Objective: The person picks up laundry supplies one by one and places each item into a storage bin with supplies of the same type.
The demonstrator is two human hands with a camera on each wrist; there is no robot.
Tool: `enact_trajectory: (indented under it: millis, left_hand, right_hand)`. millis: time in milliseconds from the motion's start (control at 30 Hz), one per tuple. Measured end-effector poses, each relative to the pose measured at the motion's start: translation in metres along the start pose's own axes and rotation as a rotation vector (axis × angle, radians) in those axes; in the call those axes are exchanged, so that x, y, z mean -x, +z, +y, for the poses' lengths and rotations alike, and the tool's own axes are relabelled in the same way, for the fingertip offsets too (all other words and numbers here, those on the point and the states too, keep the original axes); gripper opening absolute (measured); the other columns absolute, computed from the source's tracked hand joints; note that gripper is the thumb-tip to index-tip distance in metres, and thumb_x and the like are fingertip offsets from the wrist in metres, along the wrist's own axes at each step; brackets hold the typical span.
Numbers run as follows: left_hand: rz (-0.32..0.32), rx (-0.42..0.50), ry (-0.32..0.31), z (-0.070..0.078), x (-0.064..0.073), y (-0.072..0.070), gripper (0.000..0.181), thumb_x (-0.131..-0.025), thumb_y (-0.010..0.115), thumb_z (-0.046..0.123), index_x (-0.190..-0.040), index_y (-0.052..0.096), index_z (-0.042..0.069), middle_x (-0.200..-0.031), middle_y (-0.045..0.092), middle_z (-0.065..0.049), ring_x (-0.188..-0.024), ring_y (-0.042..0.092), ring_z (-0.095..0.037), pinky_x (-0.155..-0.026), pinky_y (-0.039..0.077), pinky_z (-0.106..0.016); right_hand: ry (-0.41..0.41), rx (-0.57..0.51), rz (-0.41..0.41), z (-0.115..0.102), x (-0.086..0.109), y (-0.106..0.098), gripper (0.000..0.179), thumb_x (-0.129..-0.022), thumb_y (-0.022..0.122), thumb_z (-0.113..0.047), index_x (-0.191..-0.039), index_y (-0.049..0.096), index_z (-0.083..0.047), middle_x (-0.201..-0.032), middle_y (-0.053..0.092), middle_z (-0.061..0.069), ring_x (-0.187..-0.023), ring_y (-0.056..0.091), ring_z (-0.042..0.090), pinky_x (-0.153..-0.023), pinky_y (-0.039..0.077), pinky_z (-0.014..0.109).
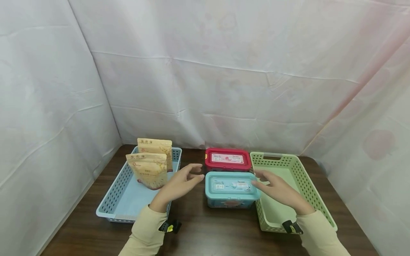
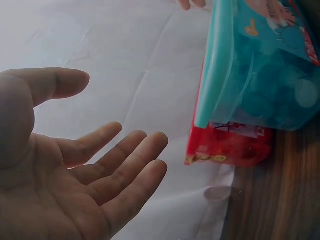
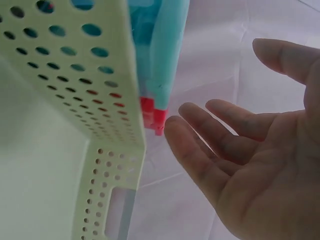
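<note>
A turquoise lidded plastic box [image 1: 232,190] stands on the table in the head view, with a red lidded box [image 1: 228,160] just behind it. My left hand [image 1: 179,185] hovers at the turquoise box's left side, its fingers spread loosely and holding nothing; the left wrist view shows its palm and relaxed fingers [image 2: 135,175] apart from both boxes. On the other side my right hand [image 1: 280,188] hangs over the green basket's near-left wall, thumb and fingertips overlapping the turquoise lid's right end in the head view. Nothing lies in its palm in the right wrist view.
To the left, a light blue perforated basket [image 1: 123,208] holds two upright yellow pouches [image 1: 148,170]. A light green basket [image 1: 315,188] with perforated walls stands right of the boxes, close against them. White cloth [image 1: 205,89] hangs behind and along both sides of the dark wooden table [image 1: 217,234].
</note>
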State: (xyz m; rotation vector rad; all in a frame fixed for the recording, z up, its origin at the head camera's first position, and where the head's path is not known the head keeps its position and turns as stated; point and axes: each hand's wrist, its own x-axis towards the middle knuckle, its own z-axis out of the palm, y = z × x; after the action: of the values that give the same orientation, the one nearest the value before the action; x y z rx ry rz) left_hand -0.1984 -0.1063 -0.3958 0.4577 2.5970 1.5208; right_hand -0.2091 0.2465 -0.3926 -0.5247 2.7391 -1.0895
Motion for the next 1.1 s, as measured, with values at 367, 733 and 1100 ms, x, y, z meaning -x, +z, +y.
enact_trajectory:
  millis: [367,733,1100]
  left_hand:
    - [-0.039,0.107,-0.057,-0.009,-0.014,0.016,0.054,-0.101,0.061,0.033,-0.144,0.048,0.003,-0.143,0.049,-0.019,-0.121,0.059,-0.032,-0.091,0.055,-0.047]
    - [-0.101,0.152,-0.100,-0.021,-0.025,0.032,0.065,-0.096,0.070,0.020,-0.146,0.041,-0.009,-0.132,0.052,-0.024,-0.107,0.065,-0.027,-0.081,0.059,-0.041]
    - [-0.076,0.045,-0.050,-0.025,-0.027,0.033,0.063,-0.091,0.075,0.013,-0.143,0.048,-0.008,-0.130,0.054,-0.023,-0.106,0.065,-0.028,-0.077,0.058,-0.037]
  right_hand:
    - [0.031,0.049,-0.027,0.010,-0.002,-0.001,0.070,-0.101,0.059,-0.044,-0.147,0.043,0.007,-0.144,0.048,0.025,-0.115,0.060,0.034,-0.089,0.053,0.051]
    - [-0.012,0.044,-0.070,0.011,-0.007,0.000,0.058,-0.098,0.066,-0.022,-0.139,0.048,0.015,-0.123,0.061,0.023,-0.100,0.066,0.028,-0.080,0.057,0.041]
    - [-0.036,0.088,-0.101,0.011,-0.016,0.001,0.060,-0.087,0.077,-0.010,-0.134,0.051,0.018,-0.095,0.066,0.008,-0.088,0.067,0.022,-0.069,0.056,0.033]
